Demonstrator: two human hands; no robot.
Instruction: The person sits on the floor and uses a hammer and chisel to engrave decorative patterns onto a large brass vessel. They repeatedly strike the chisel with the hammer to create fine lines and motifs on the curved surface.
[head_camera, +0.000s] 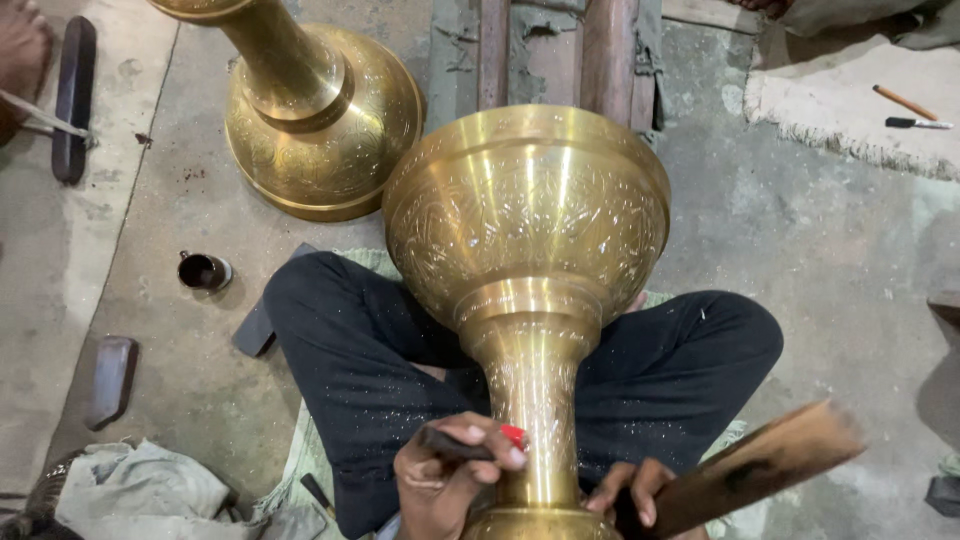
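Fingers (470, 450) of left hand (445, 480): curled shut around dark chisel with red tip (470, 442), tip pressed to stem of engraved brass vessel (527, 290).
Fingers (640, 490) of right hand (635, 495): wrapped about handle end of wooden mallet (750, 465), head of mallet blurred, raised up and to right of those fingers; grip closed, lower part of hand cut off by frame edge.
Engraved brass vessel: lain across lap between both sets of fingers, stem just beside them, wide bowl well beyond, away from body. Surface chased with fine patterning.
Black trousers (350, 350): crossed legs under vessel, flecked with pale metal shavings.
Second brass vessel (320, 120): well beyond left fingers, stood on concrete floor (800, 260), apart from first.
Small dark cup (204, 270): on floor, far to left of left fingers.
Crumpled grey cloth (140, 495): on floor, left of left fingers, near frame edge.
Fringed mat (860, 100): far beyond right fingers, bearing two small tools (910, 112).
Dark wooden block (110, 380): on floor left of legs.
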